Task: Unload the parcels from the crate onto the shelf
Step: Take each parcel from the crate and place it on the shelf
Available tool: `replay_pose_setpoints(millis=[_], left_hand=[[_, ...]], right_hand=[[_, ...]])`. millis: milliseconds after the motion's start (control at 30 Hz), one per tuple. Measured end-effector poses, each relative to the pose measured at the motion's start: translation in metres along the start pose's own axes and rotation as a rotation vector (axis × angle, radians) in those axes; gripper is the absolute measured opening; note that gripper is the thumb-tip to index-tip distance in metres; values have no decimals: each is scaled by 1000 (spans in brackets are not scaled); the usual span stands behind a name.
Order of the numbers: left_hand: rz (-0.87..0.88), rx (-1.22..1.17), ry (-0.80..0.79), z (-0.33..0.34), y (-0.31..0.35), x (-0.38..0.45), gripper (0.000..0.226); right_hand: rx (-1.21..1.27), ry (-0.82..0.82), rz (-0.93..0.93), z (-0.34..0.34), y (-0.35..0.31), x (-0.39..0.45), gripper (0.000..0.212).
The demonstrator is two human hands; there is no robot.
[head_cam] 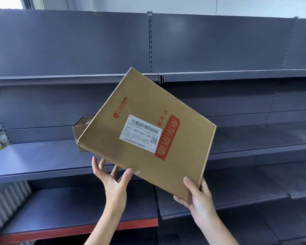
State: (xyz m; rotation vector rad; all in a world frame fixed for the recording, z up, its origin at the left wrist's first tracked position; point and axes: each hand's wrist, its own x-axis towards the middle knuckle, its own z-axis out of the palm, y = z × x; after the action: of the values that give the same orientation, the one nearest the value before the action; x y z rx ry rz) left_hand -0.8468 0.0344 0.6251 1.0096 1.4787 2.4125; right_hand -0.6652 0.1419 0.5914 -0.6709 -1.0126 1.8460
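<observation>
**A:** From the head camera, how do you reckon that flat cardboard parcel (148,128) will handle?

**B:** I'd judge it light for its spread: broad and thin, with stiff board faces and crisp edges. It's tilted, one corner up in front of the shelf (42,156) tier above, and nothing sags. The plain cardboard shouldn't be slippery, though the white shipping label (141,132) and the red printed band are smoother patches. I'd say it isn't fragile on the outside; what's inside I can't tell.

**A:** Where would you take hold?

**B:** At the near edge and lower corners, as now. A wide panel like that wants two hands set well apart so it can't swing.

**A:** And the hands?

**B:** The right hand (196,195) grips the lower right corner of the parcel, thumb on the top face, fingers curled beneath. The left hand (111,175) is mostly spread: thumb tip touching the parcel's near edge, the fingers fanned out and reaching under the lower left side. Whether they bear on the underside I can't tell.

**A:** Where does the parcel sit relative to the shelf?

**B:** Held in the air in front of it, over the middle tier, not resting on any board. Behind the parcel's left corner, a small cardboard box (81,128) already stands on that tier.

**A:** The crate?

**B:** Not in view.
</observation>
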Motion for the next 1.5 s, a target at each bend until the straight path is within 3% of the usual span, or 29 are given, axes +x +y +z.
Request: replay_pose_setpoints(millis=[267, 467, 700, 767, 933, 1033, 1233, 1500], left_hand=[[-42, 135, 13, -25, 16, 20, 82], [-57, 241, -65, -54, 49, 62, 89], [-180, 415, -257, -75, 84, 93, 53], [-206, 419, -305, -72, 91, 102, 54], [-310, 356, -369, -64, 89, 110, 84], [-306, 229, -409, -65, 83, 104, 77], [-319, 204, -383, -72, 66, 96, 58], [-404, 142, -308, -78, 44, 82, 53]], right_hand=[[73, 19, 70, -15, 16, 3, 48], [39, 14, 66, -21, 16, 8, 49], [-5, -4, 4, -21, 0, 23, 50], [-51, -24, -25, -19, -9, 27, 51], [-156, -40, -82, -8, -27, 34, 47], [-214, -39, -123, -2, -34, 37, 50], [-305, -48, -166, 4, -49, 41, 53], [-475, -77, -165, 2, -57, 39, 58]])
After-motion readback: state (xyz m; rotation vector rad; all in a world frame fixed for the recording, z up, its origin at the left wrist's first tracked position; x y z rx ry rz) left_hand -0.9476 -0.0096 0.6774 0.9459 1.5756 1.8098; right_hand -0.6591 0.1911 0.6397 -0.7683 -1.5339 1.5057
